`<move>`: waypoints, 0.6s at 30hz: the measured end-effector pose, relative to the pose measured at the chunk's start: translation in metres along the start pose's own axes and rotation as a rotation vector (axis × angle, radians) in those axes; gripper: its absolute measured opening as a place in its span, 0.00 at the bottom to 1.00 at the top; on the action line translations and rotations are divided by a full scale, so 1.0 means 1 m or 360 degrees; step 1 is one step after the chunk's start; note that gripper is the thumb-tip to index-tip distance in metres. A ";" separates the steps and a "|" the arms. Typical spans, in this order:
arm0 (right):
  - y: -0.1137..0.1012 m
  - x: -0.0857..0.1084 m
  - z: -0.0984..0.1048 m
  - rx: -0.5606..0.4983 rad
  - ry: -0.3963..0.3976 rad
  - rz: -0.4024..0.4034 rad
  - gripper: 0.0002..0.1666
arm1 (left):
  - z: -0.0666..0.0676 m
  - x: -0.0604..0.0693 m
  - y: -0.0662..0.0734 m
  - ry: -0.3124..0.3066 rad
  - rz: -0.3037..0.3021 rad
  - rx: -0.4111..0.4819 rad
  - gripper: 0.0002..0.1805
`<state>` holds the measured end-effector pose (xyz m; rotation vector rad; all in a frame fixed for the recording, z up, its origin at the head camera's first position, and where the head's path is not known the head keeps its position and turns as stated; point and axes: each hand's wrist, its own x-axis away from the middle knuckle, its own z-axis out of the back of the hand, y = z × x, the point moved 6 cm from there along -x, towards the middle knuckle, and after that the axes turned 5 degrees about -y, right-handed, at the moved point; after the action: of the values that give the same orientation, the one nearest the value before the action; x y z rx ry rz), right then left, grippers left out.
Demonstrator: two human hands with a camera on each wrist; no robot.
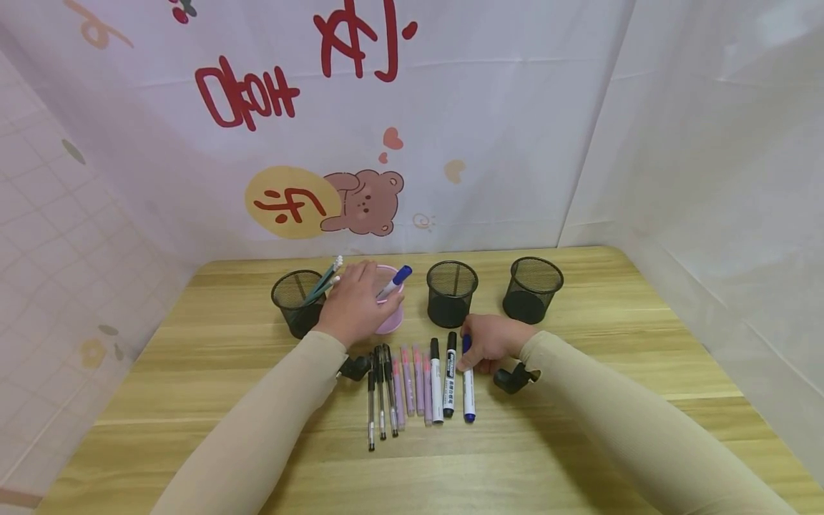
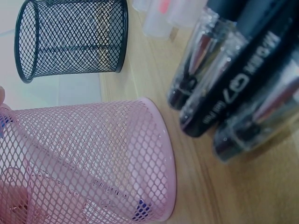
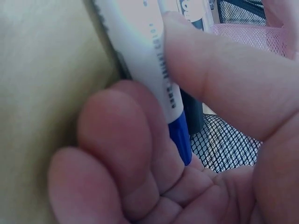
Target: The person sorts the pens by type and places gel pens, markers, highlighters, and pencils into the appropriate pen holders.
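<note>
The left hand [image 1: 354,304] grips the pink mesh cup [image 1: 391,322], its thumb across the front near the rim. A blue-capped white marker [image 1: 392,285] leans in that cup; through the pink mesh [image 2: 93,154] in the left wrist view, its lower end shows near the base. The right hand [image 1: 494,339] pinches another blue-capped marker [image 1: 468,390], which lies at the right end of the row. In the right wrist view this marker [image 3: 145,51] is between the thumb and curled fingers. Beside it lie two black-capped markers [image 1: 437,390] [image 1: 449,383].
A black mesh cup [image 1: 292,315] at the left holds green pens with white tops [image 1: 325,280]. Two more black mesh cups [image 1: 450,311] [image 1: 528,304] stand at the right. Black gel pens [image 1: 371,408] and several pink pens [image 1: 409,386] lie left of the markers.
</note>
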<state>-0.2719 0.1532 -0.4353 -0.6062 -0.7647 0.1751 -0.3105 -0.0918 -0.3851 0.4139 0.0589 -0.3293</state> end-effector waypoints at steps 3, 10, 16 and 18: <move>-0.001 0.001 0.000 -0.0001 0.0006 0.0000 0.37 | 0.000 0.000 0.000 0.0003 -0.0001 0.0000 0.45; -0.003 0.004 -0.001 0.0034 0.0035 0.0002 0.37 | 0.000 -0.001 0.000 0.0013 0.0000 -0.0005 0.45; -0.004 0.004 -0.002 0.0083 0.0067 -0.0010 0.38 | -0.001 -0.001 -0.001 0.0009 0.0011 -0.0019 0.45; -0.004 0.004 -0.002 0.0099 0.0078 -0.0014 0.39 | -0.001 0.000 -0.001 0.0010 0.0011 -0.0009 0.44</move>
<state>-0.2682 0.1501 -0.4318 -0.5462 -0.7121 0.1748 -0.3112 -0.0923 -0.3866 0.4097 0.0643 -0.3211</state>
